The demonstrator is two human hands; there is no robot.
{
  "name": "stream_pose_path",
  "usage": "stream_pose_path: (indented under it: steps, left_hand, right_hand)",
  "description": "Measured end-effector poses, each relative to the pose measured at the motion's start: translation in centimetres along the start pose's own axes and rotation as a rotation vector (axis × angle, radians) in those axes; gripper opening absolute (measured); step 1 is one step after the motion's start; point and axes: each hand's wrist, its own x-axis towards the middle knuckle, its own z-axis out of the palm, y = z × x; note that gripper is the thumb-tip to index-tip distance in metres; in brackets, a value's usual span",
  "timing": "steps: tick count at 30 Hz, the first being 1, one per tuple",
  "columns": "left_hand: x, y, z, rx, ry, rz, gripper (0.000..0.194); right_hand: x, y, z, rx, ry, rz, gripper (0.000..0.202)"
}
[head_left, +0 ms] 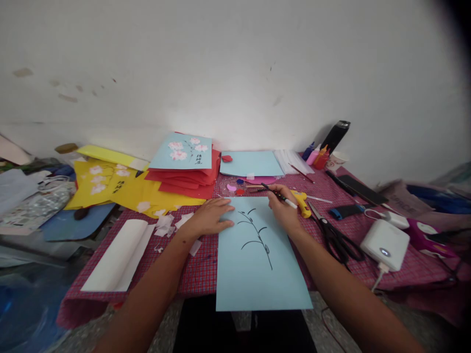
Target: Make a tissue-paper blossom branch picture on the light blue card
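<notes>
A light blue sheet of paper (243, 279) lies in front of me, its near end reaching past the table edge. Black ink on it forms a thin branch with several short curved twigs. My left hand (211, 215) rests with fingers stretched out at the sheet's upper left edge, holding nothing. In my right hand (283, 208), closed fingers grip a slim black-and-white pen (292, 202) above the upper right part of the sheet. The pen lies at a slant; I cannot tell whether its tip touches anything.
Red sheets (184, 179) are stacked behind, topped by a blue flower picture (165, 154). Yellow sheets (130, 193) and folded white paper (117, 255) lie left. Rightward are a yellow glue gun (302, 203), black scissors (336, 240), a white power bank (386, 245) and paint bottles (321, 158).
</notes>
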Motion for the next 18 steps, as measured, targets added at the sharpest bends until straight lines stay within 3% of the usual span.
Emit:
stream_pose_path:
  steps: [12,18]
  left_hand:
    - [0.0,-0.2,0.4,0.067,-0.013,-0.051,0.048]
    - [0.1,-0.3,1.0,0.109,0.030,-0.080,0.047]
  right_hand:
    - [-0.5,-1.2,0.2,0.094,-0.008,0.014,0.028]
    - [-0.7,-0.4,0.3,0.101,-0.028,0.005,0.026]
